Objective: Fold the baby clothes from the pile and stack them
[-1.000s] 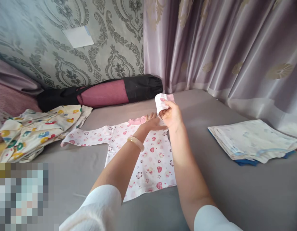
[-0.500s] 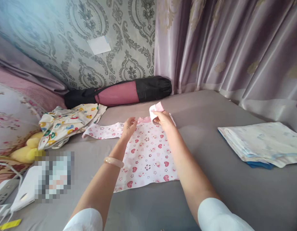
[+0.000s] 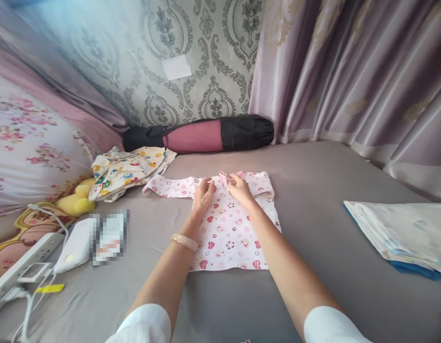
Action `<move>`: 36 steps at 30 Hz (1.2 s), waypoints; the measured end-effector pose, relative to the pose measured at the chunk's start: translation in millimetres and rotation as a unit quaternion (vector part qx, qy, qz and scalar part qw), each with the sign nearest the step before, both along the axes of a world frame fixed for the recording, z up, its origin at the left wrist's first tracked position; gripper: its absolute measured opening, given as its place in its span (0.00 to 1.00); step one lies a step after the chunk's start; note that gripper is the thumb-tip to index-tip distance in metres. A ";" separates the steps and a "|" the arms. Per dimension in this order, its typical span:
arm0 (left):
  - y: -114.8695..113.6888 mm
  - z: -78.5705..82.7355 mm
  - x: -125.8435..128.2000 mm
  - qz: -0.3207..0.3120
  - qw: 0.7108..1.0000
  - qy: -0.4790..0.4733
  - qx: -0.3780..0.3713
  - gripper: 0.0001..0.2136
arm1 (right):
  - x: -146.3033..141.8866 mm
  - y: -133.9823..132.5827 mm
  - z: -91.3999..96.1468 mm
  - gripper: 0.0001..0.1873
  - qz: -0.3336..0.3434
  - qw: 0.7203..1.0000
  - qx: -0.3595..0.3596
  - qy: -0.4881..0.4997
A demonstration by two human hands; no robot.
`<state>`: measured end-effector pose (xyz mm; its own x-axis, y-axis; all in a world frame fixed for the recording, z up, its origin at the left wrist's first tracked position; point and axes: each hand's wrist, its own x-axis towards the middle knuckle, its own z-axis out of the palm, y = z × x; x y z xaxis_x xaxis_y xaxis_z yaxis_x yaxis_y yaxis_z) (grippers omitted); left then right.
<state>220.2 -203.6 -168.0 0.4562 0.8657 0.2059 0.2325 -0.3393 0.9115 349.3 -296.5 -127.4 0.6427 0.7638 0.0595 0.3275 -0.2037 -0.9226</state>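
Right grip pinches pink cuff | left grip curled, hold unclear | sheet separates shirt edge from stack

Single head-worn camera, looked forward and down over both arms, faced a shirt close by on a grey sheet, reached wall and curtain behind

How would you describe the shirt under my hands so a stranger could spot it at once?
Find the black and pink roll by the patterned wall; the long-sleeved shirt lies spread on the grey sheet in front. Your right hand holds one pink cuff folded in. Unlike the cream clothes and pale folded stack, it's white with red hearts.
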 end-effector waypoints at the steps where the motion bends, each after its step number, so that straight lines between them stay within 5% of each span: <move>1: -1.2 2.2 -0.5 0.001 1.000 0.003 0.006 0.22 | -2.3 0.4 -1.5 0.19 0.006 1.000 0.003 -0.009; 8: -9.0 13.2 -2.8 0.036 0.999 0.016 0.032 0.23 | -15.3 -6.7 5.4 0.20 0.179 0.977 -0.063 -0.093; 13: -11.5 11.1 -3.7 -0.007 0.997 0.033 0.064 0.20 | -8.7 -9.1 10.6 0.22 0.204 0.969 -0.094 -0.105; 18: -12.8 9.4 -4.9 -0.011 0.985 0.104 0.135 0.16 | 18.6 -9.4 10.4 0.20 0.126 0.988 -0.054 -0.077; 25: -18.5 8.6 -2.1 0.038 0.953 0.159 0.255 0.11 | 80.3 -27.2 14.4 0.21 -0.069 0.997 0.037 0.004; 36: -22.5 18.2 -2.1 0.114 0.965 0.132 0.196 0.16 | 109.4 -44.7 3.9 0.28 -0.195 0.981 -0.009 0.011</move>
